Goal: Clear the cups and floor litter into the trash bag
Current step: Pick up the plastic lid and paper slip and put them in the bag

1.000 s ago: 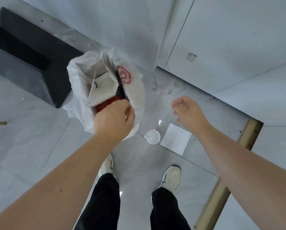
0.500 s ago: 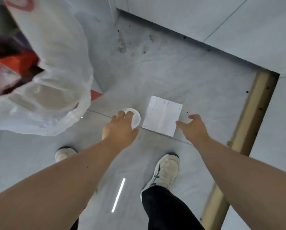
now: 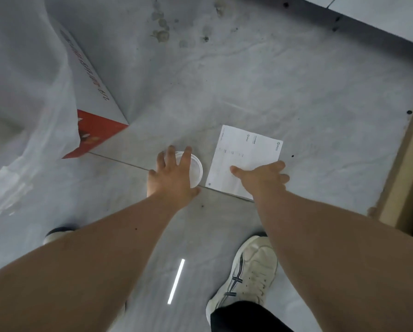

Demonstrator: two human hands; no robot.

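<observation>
A round white plastic cup lid (image 3: 196, 170) lies on the grey floor. My left hand (image 3: 173, 174) is spread over its left part, fingers apart, not closed on it. A white printed paper sheet (image 3: 245, 152) lies just right of the lid. My right hand (image 3: 263, 177) rests on the sheet's near right corner with the thumb and fingers spread flat. The white translucent trash bag (image 3: 26, 97) fills the left side, close to the camera; its opening is out of view.
A white and red carton (image 3: 90, 97) leans out from under the bag at left. A wooden threshold strip (image 3: 406, 149) runs along the right. Stains mark the floor at the top. My two white shoes (image 3: 247, 271) stand below the hands.
I have bent lower toward the floor. My left hand has left the bag and spread over the lid. My right hand has come down onto the paper sheet's corner.
</observation>
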